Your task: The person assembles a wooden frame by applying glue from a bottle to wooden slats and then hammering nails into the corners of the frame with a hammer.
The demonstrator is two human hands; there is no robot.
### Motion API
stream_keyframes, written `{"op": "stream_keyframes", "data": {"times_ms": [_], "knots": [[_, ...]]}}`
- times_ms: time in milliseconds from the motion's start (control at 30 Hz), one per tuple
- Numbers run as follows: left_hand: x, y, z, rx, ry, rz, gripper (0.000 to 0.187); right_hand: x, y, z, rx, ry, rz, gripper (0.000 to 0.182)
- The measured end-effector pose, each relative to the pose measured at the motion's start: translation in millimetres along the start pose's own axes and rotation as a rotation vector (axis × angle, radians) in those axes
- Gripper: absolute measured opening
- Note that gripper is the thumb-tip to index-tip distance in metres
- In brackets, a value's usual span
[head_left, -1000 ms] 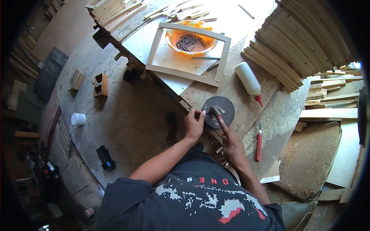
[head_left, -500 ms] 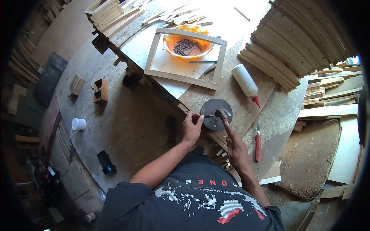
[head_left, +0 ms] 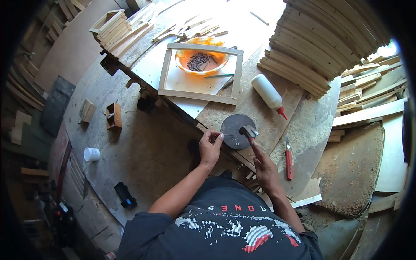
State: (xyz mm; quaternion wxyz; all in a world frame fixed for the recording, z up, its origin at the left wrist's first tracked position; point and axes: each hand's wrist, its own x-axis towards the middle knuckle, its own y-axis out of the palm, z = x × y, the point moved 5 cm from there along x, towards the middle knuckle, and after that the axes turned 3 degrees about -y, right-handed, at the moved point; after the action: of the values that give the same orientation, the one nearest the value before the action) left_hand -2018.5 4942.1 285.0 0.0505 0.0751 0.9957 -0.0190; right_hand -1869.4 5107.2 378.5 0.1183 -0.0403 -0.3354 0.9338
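Between the thumb and fingers of my left hand (head_left: 211, 146) is a thin nail (head_left: 228, 134), lying over the left part of a round dark disc (head_left: 237, 123). My right hand (head_left: 265, 170) is closed round a hammer (head_left: 248, 132), its metal head above the disc's right part. Beyond the disc, a rectangular wooden frame (head_left: 197, 98) leans around and over an orange and white bowl (head_left: 203, 74) with many dark nails (head_left: 199, 61) inside.
A white glue bottle (head_left: 266, 91) with a red tip lies right of the disc, and a red-handled knife (head_left: 289, 164) lies near my right hand. Stacked wooden frames (head_left: 307, 47) stand at the back right. Wood strips (head_left: 190, 28) lie behind the bowl.
The whole view has shifted slightly. The nail in my left hand looks thinner and lighter, and the hammer head has turned a little above the disc.
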Motion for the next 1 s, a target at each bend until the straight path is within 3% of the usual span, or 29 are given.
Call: {"op": "stream_keyframes", "data": {"times_ms": [67,200,400,500,633,733,833,1000], "knots": [[-7,0,-38,0.084,0.095,0.034,0.01,-3,-7,-1,0.044,-0.022,-0.064,0.057],[-16,14,-73,0.41,0.678,0.247,0.015,-9,-14,-12,0.096,-0.023,-0.103,0.057],[-11,29,-61,0.423,0.664,0.261,0.011,-16,-20,-9,0.08,-0.047,-0.129,0.055],[-14,28,-65,0.471,0.534,0.25,0.014,-22,-20,-13,0.041,-0.009,-0.141,0.054],[-33,17,-36,0.487,0.015,0.446,0.018,-27,-28,-11,0.052,0.244,-0.036,0.047],[-38,13,4,0.361,-0.244,0.485,0.02,-28,-24,-11,-0.025,0.037,-0.075,0.041],[-42,17,11,0.087,-0.433,0.414,0.021,-26,-17,-6,-0.025,0.032,-0.016,0.034],[-44,22,11,-0.082,-0.536,0.376,0.02,-22,-9,1,-0.024,-0.017,0.039,0.034]]}}
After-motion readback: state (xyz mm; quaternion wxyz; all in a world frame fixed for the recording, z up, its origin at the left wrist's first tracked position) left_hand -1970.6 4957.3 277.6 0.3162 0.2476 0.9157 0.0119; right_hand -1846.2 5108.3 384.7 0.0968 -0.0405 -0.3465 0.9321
